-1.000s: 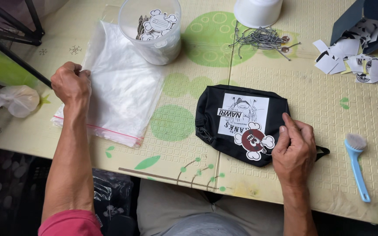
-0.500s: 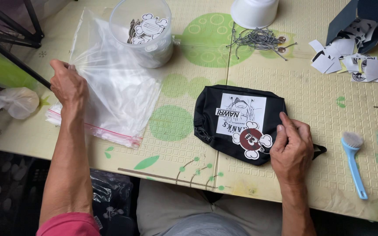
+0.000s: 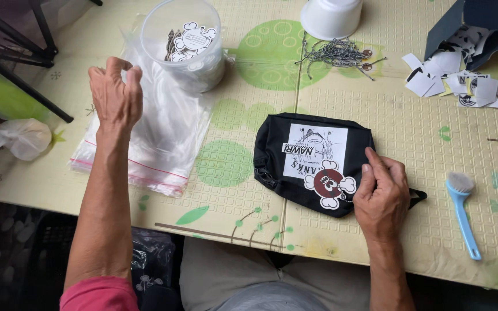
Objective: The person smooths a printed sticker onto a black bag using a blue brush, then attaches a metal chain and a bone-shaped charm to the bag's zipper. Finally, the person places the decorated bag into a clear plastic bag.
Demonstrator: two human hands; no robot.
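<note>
The right hand (image 3: 383, 198) rests flat on the lower corner of the black pouch (image 3: 312, 161), its grip released, fingertips beside a round red charm (image 3: 328, 183). The left hand (image 3: 115, 95) hovers over the stack of clear zip bags (image 3: 162, 138) with fingers loosely curled, grasping nothing visible. Just beyond it on the worktop (image 3: 231, 190) stands a clear tub of charms (image 3: 187, 43).

A blue brush (image 3: 462, 212) lies on the mat — metal chains (image 3: 341, 55) and paper scraps (image 3: 459, 83) sit farther back.
</note>
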